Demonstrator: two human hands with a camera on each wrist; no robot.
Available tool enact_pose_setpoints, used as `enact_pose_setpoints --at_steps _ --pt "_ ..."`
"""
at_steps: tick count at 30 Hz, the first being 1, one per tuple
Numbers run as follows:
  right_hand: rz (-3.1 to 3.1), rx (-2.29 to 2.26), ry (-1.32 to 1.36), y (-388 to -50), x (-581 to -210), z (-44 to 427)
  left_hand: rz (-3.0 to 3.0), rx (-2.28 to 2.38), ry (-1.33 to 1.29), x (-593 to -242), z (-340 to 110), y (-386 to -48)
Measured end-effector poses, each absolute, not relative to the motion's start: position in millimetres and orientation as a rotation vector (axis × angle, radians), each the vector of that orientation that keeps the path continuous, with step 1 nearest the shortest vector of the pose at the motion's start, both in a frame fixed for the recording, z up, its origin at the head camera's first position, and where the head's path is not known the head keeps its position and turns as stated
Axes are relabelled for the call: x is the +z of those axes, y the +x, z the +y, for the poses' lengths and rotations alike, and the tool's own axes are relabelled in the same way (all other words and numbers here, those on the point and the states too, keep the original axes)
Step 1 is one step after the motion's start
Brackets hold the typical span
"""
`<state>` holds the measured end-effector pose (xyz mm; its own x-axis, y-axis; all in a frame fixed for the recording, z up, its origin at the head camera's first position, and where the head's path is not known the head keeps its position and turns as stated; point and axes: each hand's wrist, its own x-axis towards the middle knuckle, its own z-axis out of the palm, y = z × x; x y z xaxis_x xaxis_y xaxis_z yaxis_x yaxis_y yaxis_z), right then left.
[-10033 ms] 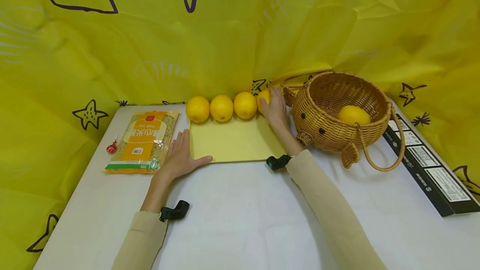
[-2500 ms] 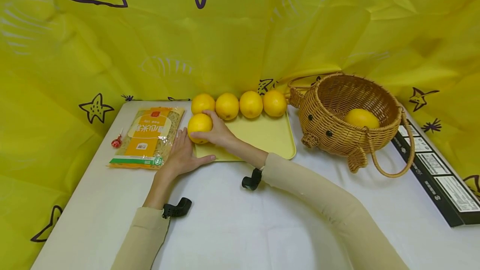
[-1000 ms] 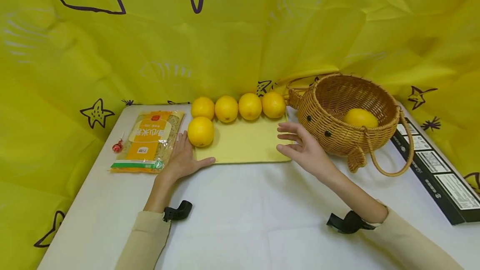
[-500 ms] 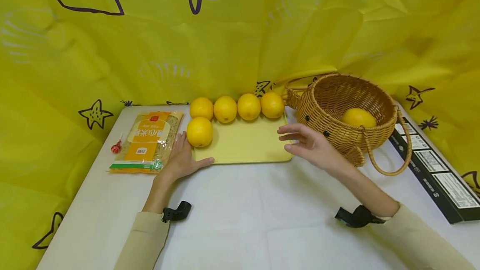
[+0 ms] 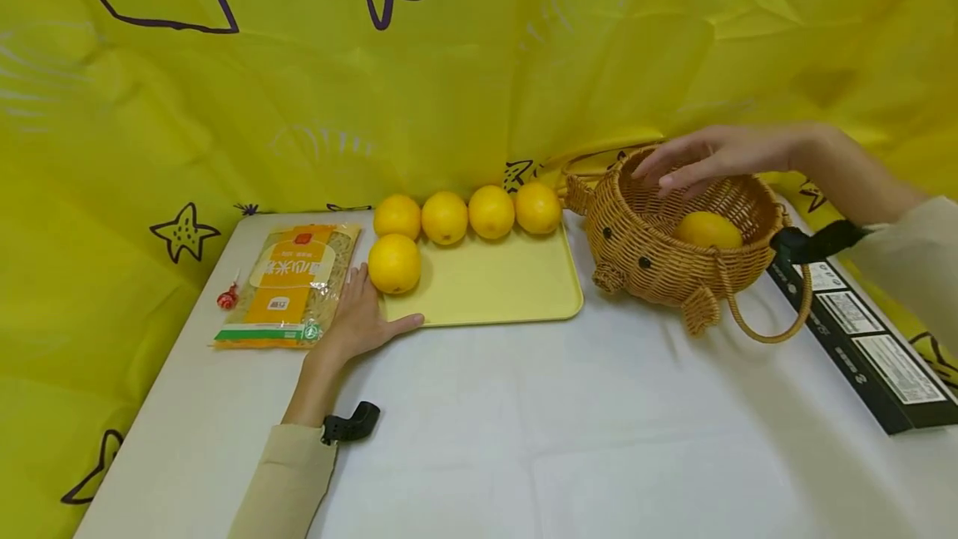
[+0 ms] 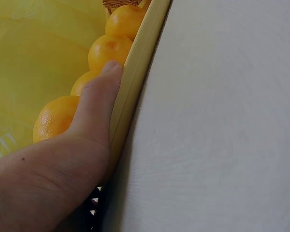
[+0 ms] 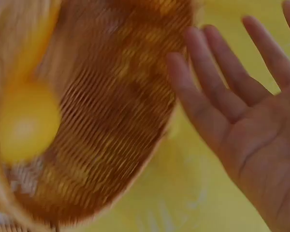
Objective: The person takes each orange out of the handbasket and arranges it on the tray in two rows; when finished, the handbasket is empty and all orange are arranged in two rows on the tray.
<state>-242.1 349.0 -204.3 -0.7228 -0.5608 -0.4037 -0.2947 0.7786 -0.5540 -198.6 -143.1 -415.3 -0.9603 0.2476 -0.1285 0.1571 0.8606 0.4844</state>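
Note:
My left hand [image 5: 359, 318] lies at the near left corner of a pale yellow tray [image 5: 501, 281], fingers straight along its left side and thumb along its front edge. In the left wrist view that thumb lies against the tray's rim [image 6: 141, 53]. Several oranges line the tray's back; a single orange [image 5: 394, 264] sits in front of the row's left end, close to my left fingertips. Over the wicker basket [image 5: 666, 277] hovers my right hand [image 5: 726, 155], holding nothing, its fingers spread in the right wrist view. Inside the basket lies one orange [image 7: 29, 123], untouched.
A bag of noodles [image 5: 288, 285] lies left of the tray, with a red-wrapped lollipop [image 5: 228, 298] beside it. Right of the basket is a long black box [image 5: 861, 339]. The basket's handle [image 5: 771, 335] loops toward the front. A yellow cloth hangs behind the table.
My right hand set an orange down at the tray's left, withdrew to the right, then rose over the basket. The left hand has stayed at the tray's corner.

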Motion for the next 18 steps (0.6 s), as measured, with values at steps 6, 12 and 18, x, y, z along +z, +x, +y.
enact_pose_setpoints --at_steps 6,12,18 --pt "2.175 -0.435 -0.455 -285 -197 367 2.845 0.729 0.308 -415 -144 -197" --pt "2.107 -0.461 -0.286 -307 -201 377 2.845 0.737 0.301 -417 -143 -197" --pt "2.1 -0.4 -0.29 -310 -225 392 2.841 0.732 0.281 -417 -143 -197"
